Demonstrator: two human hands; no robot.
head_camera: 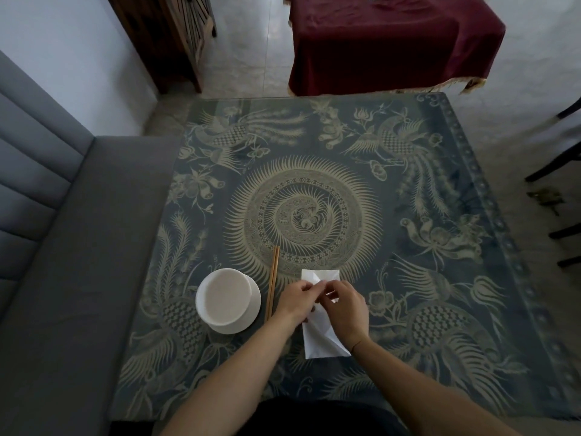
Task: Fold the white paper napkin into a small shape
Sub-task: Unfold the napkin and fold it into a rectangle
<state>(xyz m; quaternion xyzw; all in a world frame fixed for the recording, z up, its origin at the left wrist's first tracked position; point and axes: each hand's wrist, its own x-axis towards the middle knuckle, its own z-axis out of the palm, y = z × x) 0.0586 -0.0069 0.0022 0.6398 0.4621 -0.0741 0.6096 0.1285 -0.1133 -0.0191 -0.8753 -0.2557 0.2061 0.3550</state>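
Head view: the white paper napkin lies on the table, which is covered by a blue-grey cloth printed with birds and a round central medallion, close to the near edge and a little right of the middle. The napkin is a long, partly folded strip running from near to far; its near end sits flat on the cloth, its far end shows past the fingers, and its middle is hidden beneath both hands. The left hand meets the strip from the left, fingers curled and pinching a raised fold of paper at mid-length. The right hand comes from the right, its fingers likewise curled and pinching the paper just beside the left fingertips; the two hands touch or nearly touch over the fold. A pair of wooden chopsticks lies just left of the left hand, pointing away from the near edge. Left of these stands a white bowl on a white saucer. A grey sofa lines the table's left edge.
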